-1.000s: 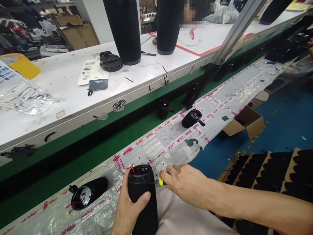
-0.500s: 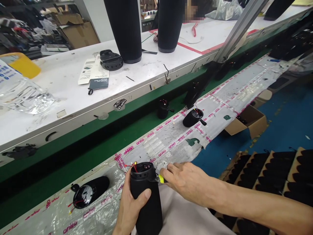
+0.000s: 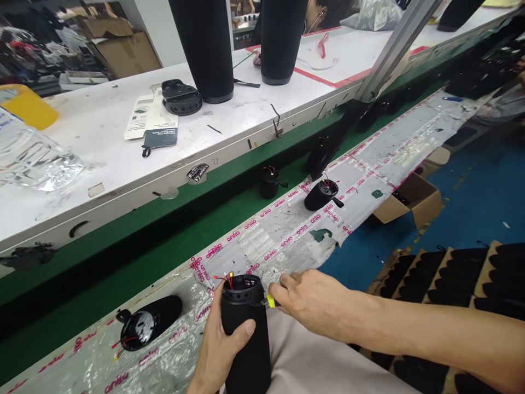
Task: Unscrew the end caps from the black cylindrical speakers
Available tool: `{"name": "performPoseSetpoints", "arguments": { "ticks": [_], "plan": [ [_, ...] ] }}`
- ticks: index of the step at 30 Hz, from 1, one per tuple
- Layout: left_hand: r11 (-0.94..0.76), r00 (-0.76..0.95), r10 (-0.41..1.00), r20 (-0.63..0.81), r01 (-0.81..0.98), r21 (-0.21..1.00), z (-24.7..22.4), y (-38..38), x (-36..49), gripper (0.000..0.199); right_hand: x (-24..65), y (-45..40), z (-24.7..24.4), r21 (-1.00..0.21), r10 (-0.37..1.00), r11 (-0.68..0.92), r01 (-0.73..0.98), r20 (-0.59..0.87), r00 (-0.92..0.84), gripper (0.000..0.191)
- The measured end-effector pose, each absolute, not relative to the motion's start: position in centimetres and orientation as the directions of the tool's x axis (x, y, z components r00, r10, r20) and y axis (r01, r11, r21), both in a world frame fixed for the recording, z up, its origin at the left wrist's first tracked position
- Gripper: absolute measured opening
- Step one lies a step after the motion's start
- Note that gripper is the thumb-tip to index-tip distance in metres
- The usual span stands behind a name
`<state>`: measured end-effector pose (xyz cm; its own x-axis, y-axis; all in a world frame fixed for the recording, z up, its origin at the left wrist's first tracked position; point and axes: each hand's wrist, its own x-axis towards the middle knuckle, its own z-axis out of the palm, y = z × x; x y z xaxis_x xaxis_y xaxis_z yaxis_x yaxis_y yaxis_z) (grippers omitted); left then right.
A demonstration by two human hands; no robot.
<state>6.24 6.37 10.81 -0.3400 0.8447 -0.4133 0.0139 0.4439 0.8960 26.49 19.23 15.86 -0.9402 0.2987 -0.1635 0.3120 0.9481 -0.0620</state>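
My left hand (image 3: 223, 342) is wrapped round a black cylindrical speaker body (image 3: 250, 355), held upright near the bench edge. Its open top shows a ring with holes, and red wires with a yellow connector stick out. My right hand (image 3: 305, 301) is closed on a yellow-and-black tool (image 3: 271, 300) whose tip is at the right side of the ring. Fingers hide most of the tool. A second black speaker body (image 3: 164, 316) lies on the plastic-covered surface to the left, its wired open end facing me.
Another wired speaker (image 3: 321, 195) lies farther along the plastic-covered bench (image 3: 262, 241); one more (image 3: 269, 183) stands on the green strip. A white shelf (image 3: 102, 115) holds tall black cylinders, cards and a clear bottle. A metal post rises at the right. Cartons sit lower right.
The view has shifted slightly. Both hands keep their holds, with the tool still at the speaker's rim. A person's head with an earphone cord now shows behind the shelf.
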Motion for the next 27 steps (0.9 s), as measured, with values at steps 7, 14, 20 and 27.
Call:
{"name": "performPoseSetpoints", "arguments": {
  "ticks": [7, 14, 20, 27],
  "plan": [
    [0.472, -0.46, 0.799, -0.388, 0.079, 0.878, 11.0, 6.3, 7.5, 0.094, 26.5, 17.9, 14.7, -0.014, 0.311, 0.947, 0.32, -0.2, -0.929, 0.025],
    [0.463, -0.372, 0.819, -0.436, -0.018, 0.886, 9.9, 6.7, 6.0, 0.099, 25.6, 18.2, 14.4, -0.099, 0.342, 0.927, 0.362, -0.17, -0.924, 0.013],
    [0.35, -0.293, 0.788, -0.542, -0.511, 0.785, 10.5, 7.1, 6.7, 0.084, 26.6, 20.1, 14.7, -0.552, 0.532, 0.77, 0.32, 0.277, -0.8, 0.022],
    [0.371, -0.326, 0.725, -0.606, -0.556, 0.744, 11.3, 7.3, 7.2, 0.088, 26.7, 17.8, 13.1, -0.808, 0.763, 0.348, 0.475, -0.051, -0.645, 0.021]
  ]
}}
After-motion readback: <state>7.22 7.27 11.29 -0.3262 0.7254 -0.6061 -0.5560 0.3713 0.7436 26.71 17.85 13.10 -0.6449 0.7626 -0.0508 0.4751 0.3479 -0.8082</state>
